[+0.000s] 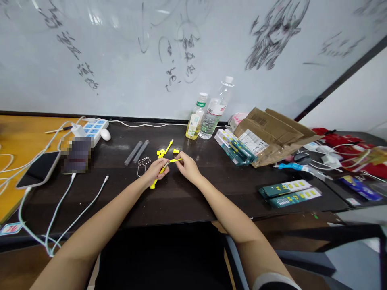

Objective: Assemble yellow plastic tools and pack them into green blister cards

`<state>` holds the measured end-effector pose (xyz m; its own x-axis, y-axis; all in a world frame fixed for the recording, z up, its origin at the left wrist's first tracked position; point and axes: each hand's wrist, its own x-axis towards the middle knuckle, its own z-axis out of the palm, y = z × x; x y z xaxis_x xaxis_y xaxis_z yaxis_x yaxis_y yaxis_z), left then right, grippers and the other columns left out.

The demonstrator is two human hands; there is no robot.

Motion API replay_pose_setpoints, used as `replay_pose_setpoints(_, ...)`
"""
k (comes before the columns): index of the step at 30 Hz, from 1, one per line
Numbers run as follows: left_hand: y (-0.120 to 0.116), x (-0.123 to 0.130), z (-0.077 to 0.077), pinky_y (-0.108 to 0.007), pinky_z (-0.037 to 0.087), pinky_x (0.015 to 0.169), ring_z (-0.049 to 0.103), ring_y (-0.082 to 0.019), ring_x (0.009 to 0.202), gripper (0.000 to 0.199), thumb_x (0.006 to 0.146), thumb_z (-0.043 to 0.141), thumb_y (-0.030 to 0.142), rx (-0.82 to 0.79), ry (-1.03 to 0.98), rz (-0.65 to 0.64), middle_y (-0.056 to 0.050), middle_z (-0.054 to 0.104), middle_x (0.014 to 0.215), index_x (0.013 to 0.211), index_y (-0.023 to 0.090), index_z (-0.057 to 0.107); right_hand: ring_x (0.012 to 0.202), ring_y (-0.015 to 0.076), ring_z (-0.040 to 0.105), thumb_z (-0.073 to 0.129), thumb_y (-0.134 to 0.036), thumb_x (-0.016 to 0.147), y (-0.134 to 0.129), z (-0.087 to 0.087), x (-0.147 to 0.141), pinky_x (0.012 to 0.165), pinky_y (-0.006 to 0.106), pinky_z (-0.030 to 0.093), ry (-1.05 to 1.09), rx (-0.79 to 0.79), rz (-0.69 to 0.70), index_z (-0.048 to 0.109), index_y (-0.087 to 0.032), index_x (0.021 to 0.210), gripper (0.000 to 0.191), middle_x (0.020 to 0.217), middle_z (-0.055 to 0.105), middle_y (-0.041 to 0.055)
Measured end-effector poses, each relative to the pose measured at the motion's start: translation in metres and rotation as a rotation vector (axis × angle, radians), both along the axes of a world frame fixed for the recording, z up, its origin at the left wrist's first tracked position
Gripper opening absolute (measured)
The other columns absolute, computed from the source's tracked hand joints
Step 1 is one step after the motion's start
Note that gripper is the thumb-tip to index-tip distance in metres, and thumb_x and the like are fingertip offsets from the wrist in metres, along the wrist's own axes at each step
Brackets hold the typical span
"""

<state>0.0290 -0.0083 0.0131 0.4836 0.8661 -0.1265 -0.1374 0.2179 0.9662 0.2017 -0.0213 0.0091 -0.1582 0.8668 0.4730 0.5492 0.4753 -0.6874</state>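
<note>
Fingers of the left hand (155, 170) closed round a yellow stick (153, 185), over the dark desk (193, 207). Right hand (189, 168): thumb and fingers pinched on a thin yellow piece (174, 160), tip near the stick's upper end. Just beyond, loose yellow parts (161, 153) on desk. Left of these, bent wire (144, 164) and two clear tubes (137, 152). Farther back, two bottles (196, 119) before the whiteboard (127, 60); to their right, torn cardboard packaging (272, 131).
</note>
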Motion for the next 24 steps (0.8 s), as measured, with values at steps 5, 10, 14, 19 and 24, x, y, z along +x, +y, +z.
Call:
replay_pose_setpoints(5, 0.002, 0.000, -0.003, -0.013, 0.012, 0.030, 0.023, -0.001, 0.028, 0.030, 0.083, 0.054, 0.045, -0.008, 0.005, -0.067, 0.006, 0.048, 0.049, 0.088, 0.016, 0.051, 0.059, 0.0112, 0.045, 0.053, -0.026, 0.078, 0.005, -0.004, -0.004, 0.056, 0.024, 0.036, 0.275, -0.090, 0.010, 0.054, -0.021, 0.083, 0.008, 0.076, 0.053, -0.0011)
replay_pose_setpoints(10, 0.005, -0.002, -0.008, -0.012, 0.011, 0.030, 0.024, -0.001, 0.029, 0.029, 0.081, 0.057, 0.045, -0.017, -0.030, 0.012, 0.007, 0.047, 0.050, 0.082, 0.018, 0.046, 0.054, 0.0102, 0.042, 0.046, -0.052, 0.083, 0.010, 0.001, -0.003, 0.048, 0.022, 0.035, 0.679, -0.255, -0.011, 0.047, -0.021, 0.070, 0.034, 0.064, 0.045, -0.0025)
replay_pose_setpoints(14, 0.006, -0.002, -0.007, -0.011, 0.012, 0.030, 0.027, -0.001, 0.030, 0.029, 0.080, 0.058, 0.043, -0.014, -0.057, 0.062, 0.007, 0.048, 0.053, 0.080, 0.019, 0.042, 0.041, 0.0077, 0.025, 0.024, -0.073, 0.083, 0.008, 0.008, -0.002, 0.037, 0.020, 0.023, 0.920, -0.475, 0.060, 0.034, -0.022, 0.060, 0.057, 0.052, 0.029, -0.0061)
replay_pose_setpoints(19, 0.004, -0.002, -0.005, -0.012, 0.012, 0.030, 0.025, -0.001, 0.029, 0.029, 0.080, 0.058, 0.043, -0.020, -0.055, 0.064, 0.007, 0.048, 0.052, 0.082, 0.019, 0.043, 0.037, 0.0076, 0.016, 0.019, -0.081, 0.078, 0.003, 0.005, -0.007, 0.034, 0.019, 0.014, 0.995, -0.637, 0.211, 0.046, -0.022, 0.070, 0.065, 0.045, 0.023, -0.0086)
replay_pose_setpoints(24, 0.004, -0.003, -0.003, -0.011, 0.012, 0.031, 0.027, -0.001, 0.030, 0.028, 0.080, 0.058, 0.042, 0.004, -0.066, 0.059, 0.007, 0.048, 0.053, 0.080, 0.019, 0.041, 0.035, 0.0093, 0.014, 0.016, -0.080, 0.078, 0.001, 0.004, -0.005, 0.033, 0.019, 0.010, 1.034, -0.673, 0.273, 0.046, -0.022, 0.124, 0.080, 0.042, 0.022, -0.0110)
